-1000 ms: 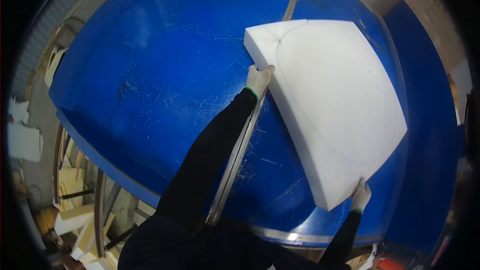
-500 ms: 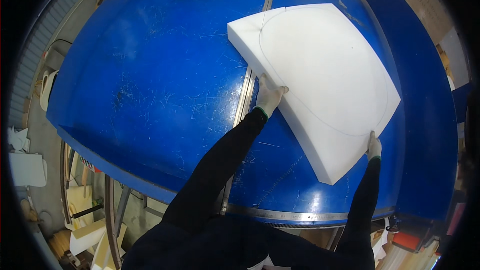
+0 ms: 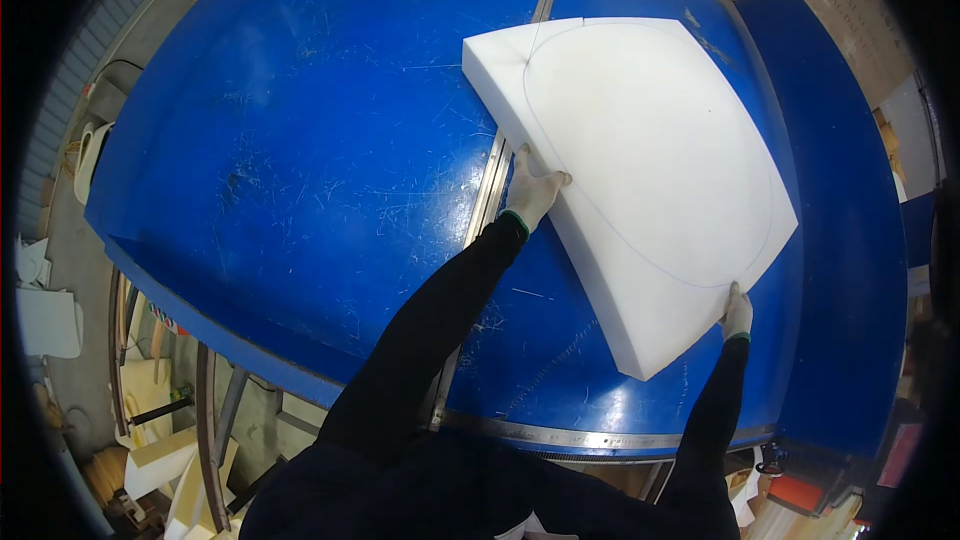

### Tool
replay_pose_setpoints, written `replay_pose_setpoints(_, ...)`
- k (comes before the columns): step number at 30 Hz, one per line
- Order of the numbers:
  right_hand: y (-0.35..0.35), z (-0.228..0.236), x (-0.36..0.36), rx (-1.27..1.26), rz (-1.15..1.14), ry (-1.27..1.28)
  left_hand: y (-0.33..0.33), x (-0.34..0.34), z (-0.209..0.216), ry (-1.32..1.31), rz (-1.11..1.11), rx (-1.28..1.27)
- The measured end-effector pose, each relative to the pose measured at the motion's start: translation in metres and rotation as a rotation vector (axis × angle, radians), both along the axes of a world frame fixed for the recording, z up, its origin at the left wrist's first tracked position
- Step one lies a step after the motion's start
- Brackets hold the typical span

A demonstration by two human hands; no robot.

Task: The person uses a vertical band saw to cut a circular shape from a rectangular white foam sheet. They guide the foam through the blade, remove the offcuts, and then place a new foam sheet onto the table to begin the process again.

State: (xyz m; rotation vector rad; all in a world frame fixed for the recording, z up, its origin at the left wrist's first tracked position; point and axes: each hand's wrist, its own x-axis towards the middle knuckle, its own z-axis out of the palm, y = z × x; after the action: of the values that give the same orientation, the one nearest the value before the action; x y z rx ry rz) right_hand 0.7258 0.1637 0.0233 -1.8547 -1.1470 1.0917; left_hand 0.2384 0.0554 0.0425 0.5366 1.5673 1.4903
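Observation:
A thick white foam block [image 3: 650,150] lies on the blue table [image 3: 330,140], right of the middle. A thin curved outline is drawn on its top face. Near its far left corner, a thin wire [image 3: 534,43] comes down to the block, just inside the drawn line. My left hand [image 3: 536,188], in a pale glove, grips the block's left side, thumb on the upper edge and fingers along the side wall. At the near right edge my right hand [image 3: 738,314], gloved too, has its thumb on top; its other fingers are mostly hidden.
A metal rail [image 3: 487,190] crosses the table from front to back, partly under the block. A metal strip [image 3: 600,438] edges the table close to my body. Foam offcuts [image 3: 165,460] lie on the floor at lower left. A blue panel [image 3: 840,240] stands along the right.
The foam block has turned slightly clockwise, with both hands staying on it. My right hand has come a little nearer to me. The view has shifted slightly.

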Motion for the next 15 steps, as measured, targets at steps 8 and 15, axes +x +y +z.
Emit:
replay_pose_setpoints(8,-0.023,-0.003,-0.007,-0.008,-0.010,0.052,-0.001,-0.012,0.001,0.042,-0.003,0.029)
replay_pose_setpoints(15,-0.049,-0.006,-0.013,-0.001,0.006,0.150,0.007,-0.026,-0.014,0.115,-0.012,-0.005)
